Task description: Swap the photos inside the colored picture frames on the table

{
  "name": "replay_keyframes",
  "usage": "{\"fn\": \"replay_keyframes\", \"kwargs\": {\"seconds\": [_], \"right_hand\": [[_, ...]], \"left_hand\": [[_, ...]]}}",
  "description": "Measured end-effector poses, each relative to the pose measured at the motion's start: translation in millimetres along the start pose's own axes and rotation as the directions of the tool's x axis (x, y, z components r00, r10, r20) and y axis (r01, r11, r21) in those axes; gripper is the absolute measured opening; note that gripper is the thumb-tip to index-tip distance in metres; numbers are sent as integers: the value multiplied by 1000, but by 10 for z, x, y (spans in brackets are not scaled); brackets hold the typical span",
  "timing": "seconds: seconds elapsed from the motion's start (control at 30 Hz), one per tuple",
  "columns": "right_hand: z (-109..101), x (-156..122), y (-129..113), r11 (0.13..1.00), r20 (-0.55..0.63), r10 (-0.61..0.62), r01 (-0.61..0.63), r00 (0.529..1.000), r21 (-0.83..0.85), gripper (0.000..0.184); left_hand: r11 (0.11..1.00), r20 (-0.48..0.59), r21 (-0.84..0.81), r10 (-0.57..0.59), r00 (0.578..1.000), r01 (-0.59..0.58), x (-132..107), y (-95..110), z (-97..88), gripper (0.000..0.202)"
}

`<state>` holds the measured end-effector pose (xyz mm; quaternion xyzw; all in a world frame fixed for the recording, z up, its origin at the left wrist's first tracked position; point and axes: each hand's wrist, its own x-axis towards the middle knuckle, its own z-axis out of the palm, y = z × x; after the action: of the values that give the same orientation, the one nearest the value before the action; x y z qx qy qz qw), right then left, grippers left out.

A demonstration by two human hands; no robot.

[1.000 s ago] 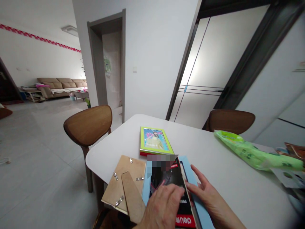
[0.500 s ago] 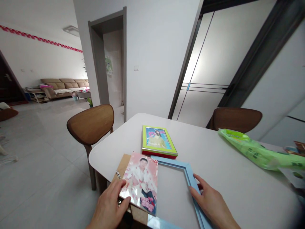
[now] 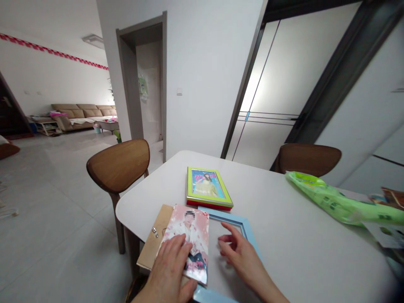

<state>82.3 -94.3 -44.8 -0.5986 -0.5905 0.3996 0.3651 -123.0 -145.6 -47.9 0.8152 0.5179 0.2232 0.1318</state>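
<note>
My left hand (image 3: 172, 269) lies flat, fingers spread, on a pink photo print (image 3: 191, 233) that rests over the brown backing board (image 3: 154, 246) and the left side of a light blue picture frame (image 3: 238, 223). My right hand (image 3: 241, 256) hovers over the empty middle of that frame, fingers loosely curled and apart, holding nothing. Just beyond the blue frame sits a green-framed picture (image 3: 208, 191) stacked on a red frame. All of this lies on the white table (image 3: 284, 227) near its front left corner.
A green plastic packet (image 3: 337, 204) lies at the table's right, with papers (image 3: 386, 233) beside it. Wooden chairs stand at the left (image 3: 118, 166) and far side (image 3: 307, 158). A doorway, sliding doors and a living room with a sofa lie behind.
The dark insert sheet seen a second ago is gone from the blue frame. My left hand slid up onto the pink photo; my right hand left the frame's right edge for its middle.
</note>
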Motion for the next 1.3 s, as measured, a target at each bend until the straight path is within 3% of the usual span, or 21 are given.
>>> {"fn": "replay_keyframes", "kwargs": {"seconds": [0.07,0.17,0.27,0.37,0.4,0.47,0.57,0.63,0.7,0.77,0.83,0.9,1.0,1.13,1.3], "right_hand": [[203,12,-133,971,98,26,-48,995,236,54],[354,-5,-345,889,92,-18,-26,996,456,57],[343,-73,-516,819,77,-49,-4,996,574,58],[298,-150,-555,797,69,0,-42,998,603,56],[292,-170,-536,789,60,52,-78,997,609,55],[283,-196,-467,738,72,153,-162,986,655,55],[207,-198,-324,624,81,174,-174,981,762,62],[71,-183,-213,609,15,177,-121,984,784,68],[-117,-169,-91,662,-51,232,-120,971,740,75],[-299,-163,29,739,-82,290,-168,954,653,79],[-415,-161,122,801,-100,316,-209,943,561,79],[-446,-150,173,846,-115,304,-213,946,488,76],[-395,-104,174,909,-162,249,-173,955,379,71],[-362,-16,157,978,-233,171,-137,957,156,64],[-422,47,223,993,-262,95,-111,960,-49,59]], "left_hand": [[1000,33,-17,4,999,-3,78,101,59,61],[999,-3,-33,14,1000,-14,188,136,102,66],[991,-190,-115,39,981,-61,277,76,23,60],[932,-399,-350,-58,915,-93,321,104,-134,48],[886,-434,-455,-131,891,-91,322,155,-175,43],[733,-402,-676,-277,872,-79,310,307,-205,37],[461,-239,-885,-348,906,-57,271,520,-122,41],[372,-144,-928,-341,929,-7,242,556,-31,48],[422,-84,-904,-323,943,64,211,493,50,54],[593,-48,-796,-258,965,119,177,384,107,56],[771,-5,-630,-123,992,92,144,294,142,56],[868,57,-496,23,998,8,121,257,162,57],[925,118,-369,145,982,-92,116,276,164,56],[969,200,-207,177,964,-135,144,306,151,51],[979,318,-85,202,926,-184,183,287,181,52]]}}
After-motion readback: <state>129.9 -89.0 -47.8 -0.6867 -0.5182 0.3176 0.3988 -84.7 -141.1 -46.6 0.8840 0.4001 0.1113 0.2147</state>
